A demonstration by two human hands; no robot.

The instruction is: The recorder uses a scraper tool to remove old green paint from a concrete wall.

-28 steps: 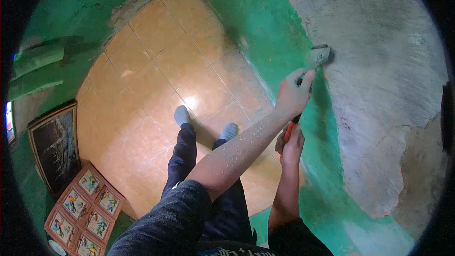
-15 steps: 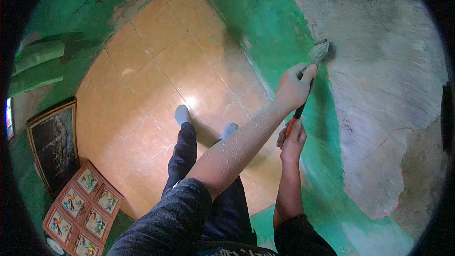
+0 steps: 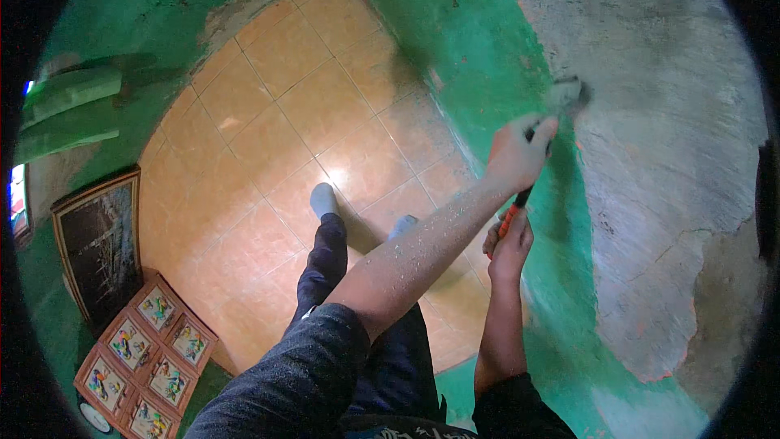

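A long-handled scraper (image 3: 528, 193) with a black and orange handle slants up against the wall. My left hand (image 3: 520, 154) is closed round its upper shaft, just below the blade. Lower down, my right hand (image 3: 510, 252) grips the orange end of the handle. The scraper's flat blade (image 3: 566, 96) is smeared by motion. It lies at the ragged border between the green paint (image 3: 487, 41) and the bare grey wall patch (image 3: 650, 114); whether its edge touches the wall I cannot tell. Pale flecks dot my left forearm.
Orange floor tiles (image 3: 301, 106) spread under my feet, with dust along the wall's foot. At the left, a framed dark picture (image 3: 101, 244) leans near a brown wooden panel (image 3: 146, 358) with several small bird pictures. A crack runs through the lower grey patch.
The whole view has shifted slightly, moving the scene right and a little down. The scraper's blade has changed its angle and turned blurry. Both hands keep their hold on it.
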